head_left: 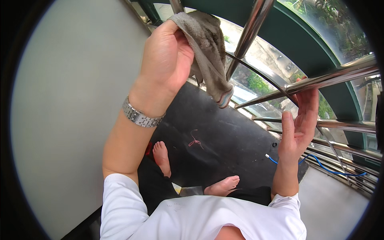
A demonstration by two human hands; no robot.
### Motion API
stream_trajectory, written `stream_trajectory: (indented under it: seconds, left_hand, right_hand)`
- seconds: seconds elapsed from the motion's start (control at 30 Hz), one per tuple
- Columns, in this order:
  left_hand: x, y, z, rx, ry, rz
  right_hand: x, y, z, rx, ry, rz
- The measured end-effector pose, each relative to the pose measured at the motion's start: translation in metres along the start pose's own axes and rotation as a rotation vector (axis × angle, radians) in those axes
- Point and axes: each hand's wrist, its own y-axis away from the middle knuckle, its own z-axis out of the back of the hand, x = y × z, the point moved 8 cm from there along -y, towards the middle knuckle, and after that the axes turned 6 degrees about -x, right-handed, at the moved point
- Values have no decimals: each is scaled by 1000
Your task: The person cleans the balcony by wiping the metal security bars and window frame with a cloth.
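A grey-brown cloth (207,45) with a striped edge hangs from my left hand (169,57), pinched between thumb and fingers. That wrist wears a metal-link watch band (141,116). The cloth hangs beside an upright polished metal bar (251,30) of the window railing. On the right, my right hand (301,120) is raised with its thumb apart, its fingers reaching up behind a horizontal metal rail (333,79). The fingertips are partly hidden by that rail, so whether they touch it cannot be told.
Under my bare feet lies a dark board (210,120) with a thin pink string (195,142) on it. A blue cable (324,169) runs by the lower rails. A pale flat surface (69,99) fills the left; window glass with greenery outside lies beyond the railing.
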Motion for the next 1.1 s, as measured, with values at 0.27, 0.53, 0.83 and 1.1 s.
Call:
stream_trajectory:
  seconds: [0.27, 0.53, 0.83, 1.1]
  left_hand:
    - [32, 3, -12, 10, 141, 84]
    - [25, 5, -15, 122, -309, 63]
    - [-4, 18, -31, 147, -1426, -952]
    - [13, 25, -16, 326, -590, -53]
  right_hand:
    - [-1, -1, -1, -19, -16, -32]
    - [3, -4, -8, -37, 64, 24]
    - [11, -5, -5, 28, 52, -45]
    - [7, -3, -2, 90, 50, -89]
